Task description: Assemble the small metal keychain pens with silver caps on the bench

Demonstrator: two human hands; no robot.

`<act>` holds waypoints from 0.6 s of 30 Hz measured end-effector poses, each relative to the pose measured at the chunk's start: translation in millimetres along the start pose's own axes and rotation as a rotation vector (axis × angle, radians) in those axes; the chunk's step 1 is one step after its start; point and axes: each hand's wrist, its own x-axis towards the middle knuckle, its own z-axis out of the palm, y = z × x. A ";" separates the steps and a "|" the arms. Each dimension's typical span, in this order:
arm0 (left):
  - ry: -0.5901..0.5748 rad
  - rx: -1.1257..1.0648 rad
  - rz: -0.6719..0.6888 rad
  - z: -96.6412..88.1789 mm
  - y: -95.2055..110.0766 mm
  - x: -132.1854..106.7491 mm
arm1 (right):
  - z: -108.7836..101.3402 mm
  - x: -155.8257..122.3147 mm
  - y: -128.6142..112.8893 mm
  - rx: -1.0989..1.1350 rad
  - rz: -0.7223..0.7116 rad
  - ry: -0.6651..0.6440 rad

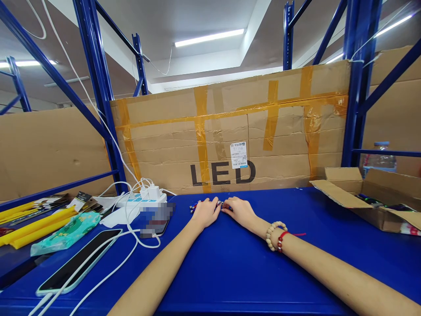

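Observation:
Both my arms reach forward over a blue table (pixel 230 267). My left hand (pixel 206 211) and my right hand (pixel 239 210) lie side by side at the far edge, fingers curled down over a small cluster of tiny red and metal parts (pixel 194 206) that I cannot make out. The fingertips of the two hands meet around one small piece (pixel 219 203). A bead bracelet and a red string (pixel 276 236) circle my right wrist. Whatever sits under the fingers is mostly hidden.
A taped cardboard sheet marked LED (pixel 230 140) walls the back. At left lie a white power strip with chargers (pixel 144 198), cables, a phone (pixel 79 261), a second phone (pixel 156 221), a teal packet (pixel 67 232) and yellow strips (pixel 36 224). An open cardboard box (pixel 371 197) stands right.

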 end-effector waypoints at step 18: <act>-0.004 -0.002 0.004 1.7 -0.8 1.0 | 0.3 -1.6 -0.5 0.005 -0.005 -0.004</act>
